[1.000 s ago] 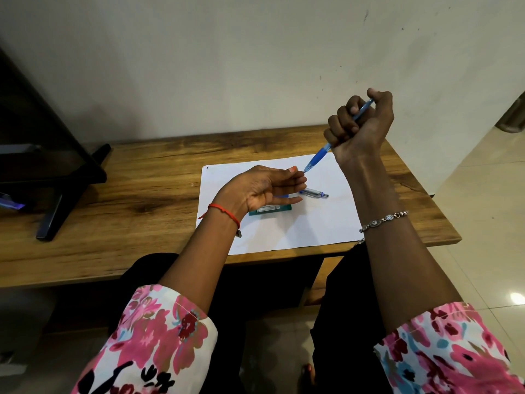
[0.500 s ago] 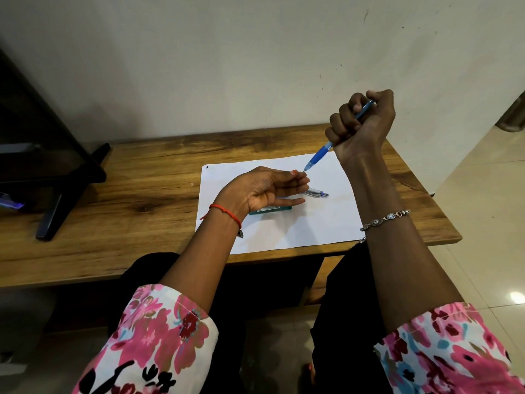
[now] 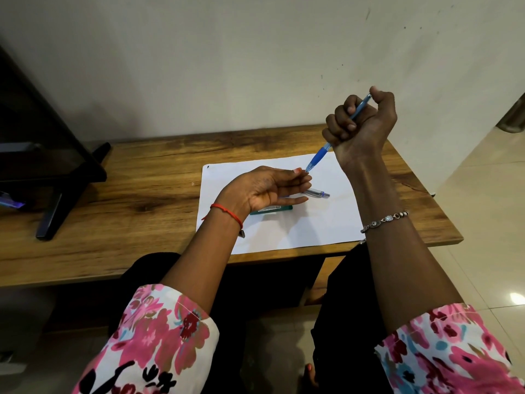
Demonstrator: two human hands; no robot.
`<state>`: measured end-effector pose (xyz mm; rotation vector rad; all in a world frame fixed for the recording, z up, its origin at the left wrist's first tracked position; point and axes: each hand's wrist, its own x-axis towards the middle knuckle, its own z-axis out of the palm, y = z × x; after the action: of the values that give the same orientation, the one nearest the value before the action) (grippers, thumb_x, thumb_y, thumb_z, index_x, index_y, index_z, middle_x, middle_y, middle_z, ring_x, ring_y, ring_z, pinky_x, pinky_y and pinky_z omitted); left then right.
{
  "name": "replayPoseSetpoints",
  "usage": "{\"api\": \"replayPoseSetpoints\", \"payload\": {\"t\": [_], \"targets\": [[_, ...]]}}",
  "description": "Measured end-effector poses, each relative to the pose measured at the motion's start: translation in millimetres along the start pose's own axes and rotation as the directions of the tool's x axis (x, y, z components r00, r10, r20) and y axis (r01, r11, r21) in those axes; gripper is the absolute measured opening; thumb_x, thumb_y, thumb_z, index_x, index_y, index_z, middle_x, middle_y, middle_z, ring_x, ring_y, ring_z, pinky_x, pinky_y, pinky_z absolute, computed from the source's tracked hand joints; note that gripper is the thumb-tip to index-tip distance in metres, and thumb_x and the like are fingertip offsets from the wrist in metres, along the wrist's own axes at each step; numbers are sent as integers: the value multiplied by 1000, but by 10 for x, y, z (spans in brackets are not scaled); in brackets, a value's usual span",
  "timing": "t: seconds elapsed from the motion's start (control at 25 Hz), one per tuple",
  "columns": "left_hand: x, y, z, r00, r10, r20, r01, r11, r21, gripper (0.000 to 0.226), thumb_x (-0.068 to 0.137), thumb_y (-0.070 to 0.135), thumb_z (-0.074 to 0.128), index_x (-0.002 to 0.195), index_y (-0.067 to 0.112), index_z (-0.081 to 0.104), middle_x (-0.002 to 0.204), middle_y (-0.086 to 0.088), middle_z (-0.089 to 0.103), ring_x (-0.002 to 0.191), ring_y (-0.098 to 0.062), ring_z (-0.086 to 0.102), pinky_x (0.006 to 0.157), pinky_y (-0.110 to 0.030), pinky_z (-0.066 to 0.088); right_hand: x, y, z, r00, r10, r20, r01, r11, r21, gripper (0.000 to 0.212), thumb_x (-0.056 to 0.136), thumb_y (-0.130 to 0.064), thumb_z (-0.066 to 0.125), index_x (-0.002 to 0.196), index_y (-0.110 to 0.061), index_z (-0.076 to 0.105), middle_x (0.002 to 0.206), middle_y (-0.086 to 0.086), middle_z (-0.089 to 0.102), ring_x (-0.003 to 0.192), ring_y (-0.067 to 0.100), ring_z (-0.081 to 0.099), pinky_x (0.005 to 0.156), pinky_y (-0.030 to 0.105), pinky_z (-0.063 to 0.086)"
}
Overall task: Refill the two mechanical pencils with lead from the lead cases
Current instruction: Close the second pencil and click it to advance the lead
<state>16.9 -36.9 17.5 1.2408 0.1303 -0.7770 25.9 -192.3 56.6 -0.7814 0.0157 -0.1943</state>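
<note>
- Head camera, looking down past two flowered sleeves (image 3: 159,336): the right hand (image 3: 362,129) is raised over the far right corner of the table (image 3: 142,180), curled into a tight fist round a blue pencil (image 3: 319,156).
- That pencil runs slantwise through the fist. Its cap end pokes out at the top beside the thumb, and its tip points down and left from the little-finger side.
- The left hand (image 3: 267,189) sits lower, palm turned up and inward. Its fingers are stretched out nearly straight and loosely together, with the thumb lying along the top.
- The blue pencil's tip meets the tips of the left thumb and forefinger. Anything as thin as a lead there is too small to make out.
- Just past the left fingertips, a clear pencil (image 3: 319,192) lies flat on a white sheet of paper (image 3: 312,223), its near end hidden behind those fingers.
- Under the left palm and little finger, a green lead case (image 3: 271,210) lies flat on the same sheet, its left end covered by the hand.
- A red thread (image 3: 227,213) circles the left wrist, and a beaded bracelet (image 3: 383,220) crosses the right forearm.
- A black stand (image 3: 56,166) sits well off to the left of both hands.
</note>
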Motion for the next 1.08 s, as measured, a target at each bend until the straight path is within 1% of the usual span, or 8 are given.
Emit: {"api": "replayPoseSetpoints", "payload": {"t": [0.08,0.16,0.2,0.32,0.44,0.68,0.88,1.08], "targets": [[4,3,0,1000,12,-10,-12,1000,-13,12,89,3,53,87,-2,63,68,-7,71,63,-14,69,70,-36,58,-2,15,4,999,28,15,-29,1000,2,48,91,-40,28,54,-10,36,43,1,29,40,14,26,44,18,23],[10,7,4,999,25,-21,-25,999,-23,10,88,2,54,87,-2,63,66,-7,70,61,-13,69,67,-35,59,-21,40,13,994,91,53,-90,996,-11,56,90,-50,29,53,-8,39,47,5,33,46,19,32,50,23,30],[11,10,5,999,29,-24,-30,999,-25,9,87,2,55,87,-2,63,66,-7,70,61,-13,68,67,-35,59,-34,55,18,989,127,75,-125,992,-29,61,89,-56,28,53,-8,40,47,5,32,47,19,31,51,24,31],[14,19,0,999,32,-25,-33,999,-30,9,87,3,56,87,-2,63,66,-8,70,62,-15,69,69,-37,59,-47,96,26,976,193,104,-190,981,-36,70,87,-68,21,48,-10,34,42,0,22,43,15,19,47,22,18],[28,25,-15,1000,5,-29,-6,998,-58,16,91,8,51,86,-1,63,69,-10,71,63,-17,70,67,-38,58,-40,94,11,986,155,68,-157,987,20,67,87,-65,21,47,-12,35,37,-2,20,39,11,13,46,21,9],[67,12,-48,998,-20,-68,15,997,-73,20,93,10,48,87,-1,64,71,-10,72,63,-18,70,65,-37,58,-46,29,19,998,67,13,-68,992,107,60,86,-60,22,53,-12,36,37,-4,16,38,12,8,44,18,9],[73,-2,-35,998,-28,-64,24,997,-67,18,92,7,49,87,-1,64,72,-11,72,65,-18,70,67,-38,58,-51,-12,26,998,62,1,-62,995,73,61,86,-60,22,53,-11,39,38,-3,16,39,12,7,45,19,9],[70,-21,-10,997,-43,-58,40,998,-57,17,92,5,48,87,-1,64,72,-11,72,66,-17,70,70,-38,58,-79,-12,59,997,74,15,-73,996,-56,64,89,-62,22,57,-10,44,37,-4,19,39,11,9,44,20,10]]}}
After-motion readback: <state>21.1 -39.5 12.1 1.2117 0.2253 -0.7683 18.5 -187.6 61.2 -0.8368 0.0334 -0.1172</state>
